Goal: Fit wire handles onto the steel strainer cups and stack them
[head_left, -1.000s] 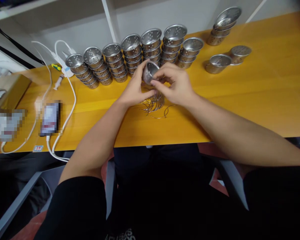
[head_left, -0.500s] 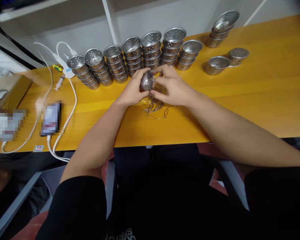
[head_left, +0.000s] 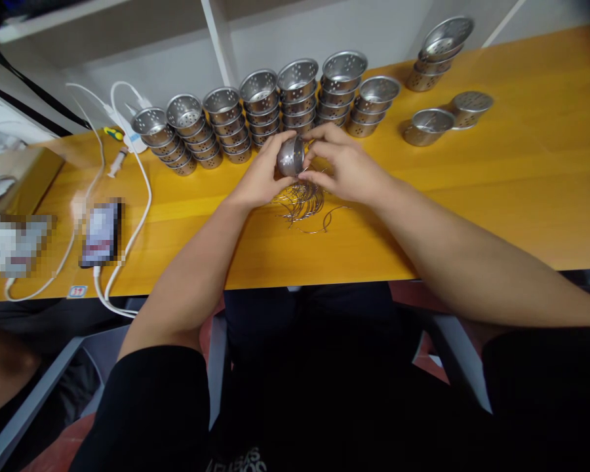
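My left hand is closed around the side of a perforated metal strainer basket, which is tipped so its mouth faces right. At that mouth, my right hand has its thumb and fingers bent in against the rim; whether a wire is between them is too small to tell. Just below both hands lies a tangled heap of thin curved metal wires on the yellow tabletop. Behind them stands a row of stacked strainer baskets, partly covered by my fingers.
On the right are two single baskets side by side and a leaning stack. A phone with white cables, a syringe and a cardboard box lie left. Another person's arm shows at far left.
My right hand has shifted slightly right, its fingers a little less far over the basket's mouth. The left hand keeps the basket in nearly the same place.
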Demonstrator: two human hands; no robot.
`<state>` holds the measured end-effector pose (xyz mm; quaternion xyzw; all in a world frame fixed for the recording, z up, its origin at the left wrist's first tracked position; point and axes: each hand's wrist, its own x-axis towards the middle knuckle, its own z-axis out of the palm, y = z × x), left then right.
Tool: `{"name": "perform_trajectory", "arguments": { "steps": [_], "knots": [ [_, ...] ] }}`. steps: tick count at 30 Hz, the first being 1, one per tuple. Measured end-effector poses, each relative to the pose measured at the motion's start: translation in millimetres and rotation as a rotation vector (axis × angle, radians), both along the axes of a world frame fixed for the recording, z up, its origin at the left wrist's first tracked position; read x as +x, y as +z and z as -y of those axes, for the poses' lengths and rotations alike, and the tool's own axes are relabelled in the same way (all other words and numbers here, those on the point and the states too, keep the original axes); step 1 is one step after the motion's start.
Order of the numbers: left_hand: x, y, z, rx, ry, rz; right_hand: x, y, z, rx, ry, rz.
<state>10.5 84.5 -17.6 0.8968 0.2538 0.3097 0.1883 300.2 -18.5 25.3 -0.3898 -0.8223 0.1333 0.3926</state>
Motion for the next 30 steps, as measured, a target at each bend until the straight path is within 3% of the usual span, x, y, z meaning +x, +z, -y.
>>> {"name": "perform_trajectory", "arguments": {
  "steps": [17, 30],
  "knots": [
    [4, 5.2, 1, -0.035, -0.022, 0.035, -3, 8.2, 3, -0.065, -0.029, -0.176],
    [10, 16.8, 17, -0.103, 0.029, 0.102, -3, 9.6, 5, 0.023, -0.068, -0.040]
  ]
}}
